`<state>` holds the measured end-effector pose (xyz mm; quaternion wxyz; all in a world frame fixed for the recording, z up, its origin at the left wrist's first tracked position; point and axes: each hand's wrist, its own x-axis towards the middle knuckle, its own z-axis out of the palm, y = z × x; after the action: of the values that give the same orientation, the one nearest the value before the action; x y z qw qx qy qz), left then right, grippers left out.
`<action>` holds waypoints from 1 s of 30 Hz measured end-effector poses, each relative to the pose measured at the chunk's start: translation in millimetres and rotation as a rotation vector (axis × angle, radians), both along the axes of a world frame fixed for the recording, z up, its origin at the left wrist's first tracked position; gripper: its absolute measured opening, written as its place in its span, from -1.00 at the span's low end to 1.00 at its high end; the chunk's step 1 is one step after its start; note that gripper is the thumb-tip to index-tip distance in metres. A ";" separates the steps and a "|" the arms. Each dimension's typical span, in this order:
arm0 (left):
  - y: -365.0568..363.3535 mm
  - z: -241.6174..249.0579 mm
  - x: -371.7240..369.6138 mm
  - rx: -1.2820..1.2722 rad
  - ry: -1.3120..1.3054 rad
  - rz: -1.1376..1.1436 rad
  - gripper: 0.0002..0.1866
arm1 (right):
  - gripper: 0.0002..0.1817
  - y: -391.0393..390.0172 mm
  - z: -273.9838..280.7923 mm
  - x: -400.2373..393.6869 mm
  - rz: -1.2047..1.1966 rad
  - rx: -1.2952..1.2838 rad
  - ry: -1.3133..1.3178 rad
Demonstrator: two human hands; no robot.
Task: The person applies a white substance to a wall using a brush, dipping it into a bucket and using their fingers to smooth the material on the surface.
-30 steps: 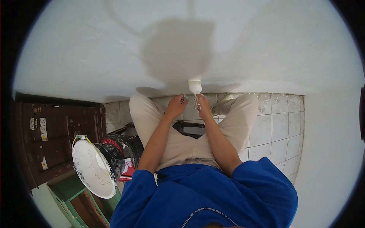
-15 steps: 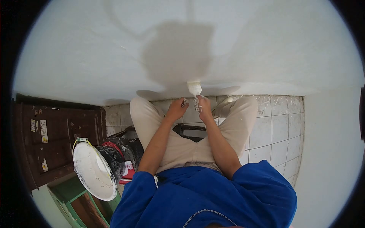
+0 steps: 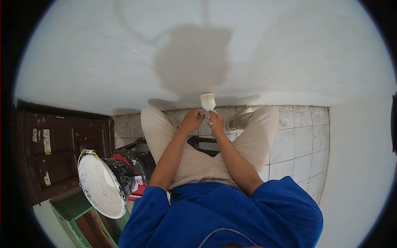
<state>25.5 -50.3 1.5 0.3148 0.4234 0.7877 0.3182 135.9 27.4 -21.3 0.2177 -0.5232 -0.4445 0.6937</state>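
My right hand (image 3: 216, 124) is wrapped round the handle of a paintbrush (image 3: 208, 100). The brush's wide, white-coated head points away from me at the foot of the white wall (image 3: 289, 62). White paint smears the fingers of this hand. Close on its left is my left hand (image 3: 192, 120), with fingers curled in and paint-spotted; whatever they may hold is hidden. Both hands are between my knees, low over the tiled floor (image 3: 283, 140).
A paint-splashed black bucket (image 3: 124, 177) with a white, paint-coated lid or tray (image 3: 99, 186) is at my left. Beyond it are a dark brown wooden door (image 3: 62, 144) and a green wooden frame (image 3: 78, 213). Something black (image 3: 206, 144) shows between my legs.
The paintbrush has shifted slightly left and down, and its head has tilted left. My right hand has moved left, closer to my left hand, which has barely moved.
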 end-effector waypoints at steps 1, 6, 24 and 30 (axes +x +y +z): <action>-1.0 2.3 0.9 0.002 -0.014 0.001 -0.69 | -0.84 0.4 3.2 -1.6 -0.010 -0.008 0.051; -5.8 6.8 1.5 0.034 -0.037 0.020 -0.69 | -0.85 -3.4 65.1 0.5 -0.057 0.075 0.299; -6.6 -11.9 -2.1 0.026 0.040 -0.016 -0.65 | -0.79 -0.5 73.8 6.0 -0.042 0.033 0.223; -1.0 -2.5 -0.2 0.000 0.003 -0.062 -0.71 | -0.77 2.9 58.6 -10.4 0.042 0.759 0.138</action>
<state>25.3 -51.3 -1.0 0.3232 0.4482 0.7746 0.3078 125.5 30.4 37.3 0.4109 -0.3482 -0.6646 0.5179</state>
